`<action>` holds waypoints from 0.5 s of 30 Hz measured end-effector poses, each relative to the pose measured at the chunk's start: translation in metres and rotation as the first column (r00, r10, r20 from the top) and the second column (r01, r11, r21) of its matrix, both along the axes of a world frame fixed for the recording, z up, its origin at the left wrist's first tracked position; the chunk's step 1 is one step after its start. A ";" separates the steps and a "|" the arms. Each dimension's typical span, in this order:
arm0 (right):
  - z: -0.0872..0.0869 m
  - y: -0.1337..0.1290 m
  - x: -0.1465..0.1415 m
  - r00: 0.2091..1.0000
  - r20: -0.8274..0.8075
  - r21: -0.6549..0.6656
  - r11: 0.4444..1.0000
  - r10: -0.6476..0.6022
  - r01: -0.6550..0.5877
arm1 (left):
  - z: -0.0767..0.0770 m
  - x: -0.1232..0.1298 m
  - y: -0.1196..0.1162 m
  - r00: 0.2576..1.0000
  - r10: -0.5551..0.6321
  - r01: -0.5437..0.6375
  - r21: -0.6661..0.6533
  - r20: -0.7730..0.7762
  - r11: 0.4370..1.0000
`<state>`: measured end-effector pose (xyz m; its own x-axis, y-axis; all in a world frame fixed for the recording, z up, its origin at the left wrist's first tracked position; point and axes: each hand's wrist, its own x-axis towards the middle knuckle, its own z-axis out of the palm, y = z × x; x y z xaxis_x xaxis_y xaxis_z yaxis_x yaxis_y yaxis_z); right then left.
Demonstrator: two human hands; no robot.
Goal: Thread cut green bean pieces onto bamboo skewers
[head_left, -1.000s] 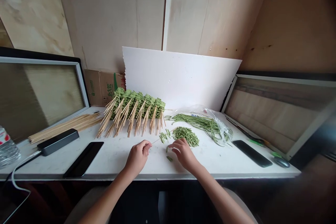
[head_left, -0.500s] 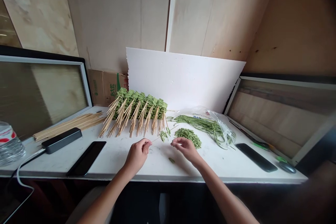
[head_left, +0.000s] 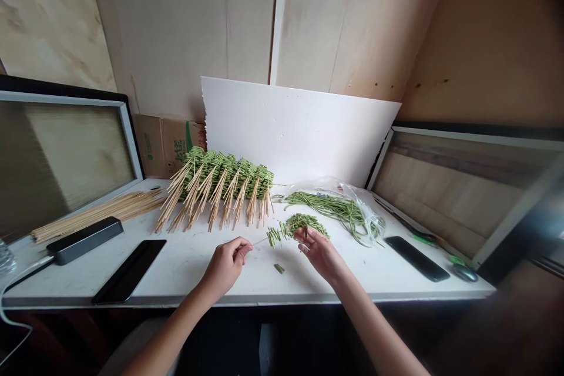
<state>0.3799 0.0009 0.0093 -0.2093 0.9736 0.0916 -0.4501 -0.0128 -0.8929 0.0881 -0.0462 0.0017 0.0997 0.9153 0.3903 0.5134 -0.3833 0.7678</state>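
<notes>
My left hand [head_left: 229, 261] is closed in a pinch on the end of a thin bamboo skewer [head_left: 259, 241]. Several cut green bean pieces [head_left: 277, 234] are threaded crosswise near the skewer's far end. My right hand [head_left: 324, 255] is at the near side of a pile of cut bean pieces [head_left: 304, 222], palm partly turned up. Between its thumb and fingers shows a short bean piece [head_left: 306, 230]. One loose bean piece [head_left: 279, 268] lies on the white table [head_left: 255, 282] between my hands.
Behind my left hand are stacked bean skewers [head_left: 229, 173], with bare skewers [head_left: 101, 211] farther left. Long beans [head_left: 330, 205] lie in a clear plastic bag [head_left: 365, 211]. Phones [head_left: 130, 270] and a black box [head_left: 86, 239] rest on the table. A white board [head_left: 299, 129] stands behind.
My right hand has moved from beside the skewer tip to the bean pile, and a bean piece now shows in its fingers. My left hand keeps the skewer. The whole view has shifted slightly.
</notes>
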 end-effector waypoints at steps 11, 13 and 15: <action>0.001 0.001 0.001 0.993 -0.080 -0.005 0.996 -0.085 0.085 | -0.004 0.005 0.000 0.999 -0.035 0.035 -0.004 -0.031 0.999; 0.001 0.000 0.000 0.993 -0.068 0.001 0.996 -0.092 0.092 | -0.005 0.005 0.000 0.999 -0.032 0.032 0.001 -0.041 0.999; 0.002 -0.001 -0.001 0.993 -0.054 0.003 0.995 -0.101 0.101 | -0.005 0.005 0.000 0.998 -0.029 0.030 0.010 -0.049 1.000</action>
<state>0.3793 0.0003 0.0114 -0.1045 0.9889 0.1056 -0.4961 0.0402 -0.8673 0.0928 -0.0462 -0.0037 0.1457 0.9076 0.3937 0.5382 -0.4066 0.7383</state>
